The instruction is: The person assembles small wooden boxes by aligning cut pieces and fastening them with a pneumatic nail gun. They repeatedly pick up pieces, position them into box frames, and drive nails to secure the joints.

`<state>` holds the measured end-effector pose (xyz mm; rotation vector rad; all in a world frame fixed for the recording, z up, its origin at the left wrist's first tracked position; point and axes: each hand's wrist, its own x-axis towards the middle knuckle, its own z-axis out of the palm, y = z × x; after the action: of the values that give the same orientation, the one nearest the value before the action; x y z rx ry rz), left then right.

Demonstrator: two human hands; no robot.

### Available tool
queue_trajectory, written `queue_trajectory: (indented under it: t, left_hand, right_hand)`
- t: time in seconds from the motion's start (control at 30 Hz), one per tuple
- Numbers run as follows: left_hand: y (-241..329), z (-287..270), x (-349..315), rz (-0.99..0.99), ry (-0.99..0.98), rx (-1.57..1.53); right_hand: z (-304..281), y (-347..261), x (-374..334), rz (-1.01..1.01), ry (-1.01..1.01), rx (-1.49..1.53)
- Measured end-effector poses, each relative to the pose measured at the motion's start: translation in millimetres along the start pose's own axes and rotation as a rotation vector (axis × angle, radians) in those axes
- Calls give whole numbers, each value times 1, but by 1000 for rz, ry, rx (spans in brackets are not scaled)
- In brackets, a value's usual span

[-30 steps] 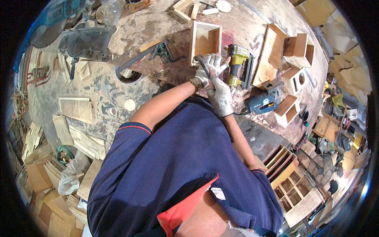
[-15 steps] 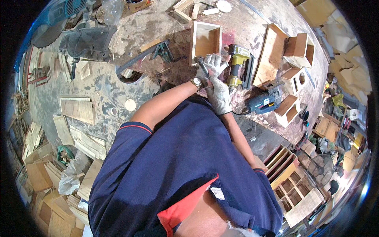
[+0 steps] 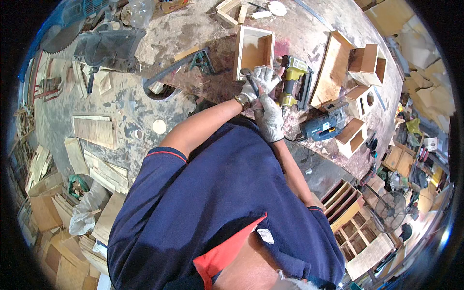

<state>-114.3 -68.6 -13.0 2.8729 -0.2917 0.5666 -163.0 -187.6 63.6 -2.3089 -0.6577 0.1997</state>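
Observation:
Both my hands wear white knit gloves and meet over the dusty workbench (image 3: 145, 104). My left hand (image 3: 261, 79), with a watch on its wrist, is closed around a thin dark tool (image 3: 247, 76) at the near edge of an open wooden box (image 3: 253, 47). My right hand (image 3: 269, 118) lies just below it, back up and fingers stretched toward the left wrist. What is under its palm is hidden. A yellow nail gun (image 3: 291, 79) stands right beside my left hand.
A blue jigsaw (image 3: 320, 126) lies to the right among several small wooden boxes (image 3: 361, 99), some with round holes. A mitre saw (image 3: 104, 41) stands at the far left. A metal clamp (image 3: 180, 67) lies left of the open box. Wood offcuts pile up on the floor (image 3: 48, 193).
My left hand has shifted very slightly to the right at the box edge. My right hand has stayed in place.

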Motion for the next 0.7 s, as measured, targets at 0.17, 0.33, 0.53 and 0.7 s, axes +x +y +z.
queue_trajectory:
  t: [0.17,0.33,0.53,0.7]
  left_hand:
    - [-1,5,1,-1,52,9]
    - [-1,3,-2,17,-25,66]
    - [-2,0,-2,24,8,-3]
    - [-1,-3,0,35,-41,68]
  right_hand:
    - [2,5,2,-3,-13,4]
    - [4,7,0,1,-49,-14]
    - [4,10,-1,-63,-4,-16]
    - [-1,3,1,-10,-14,10]
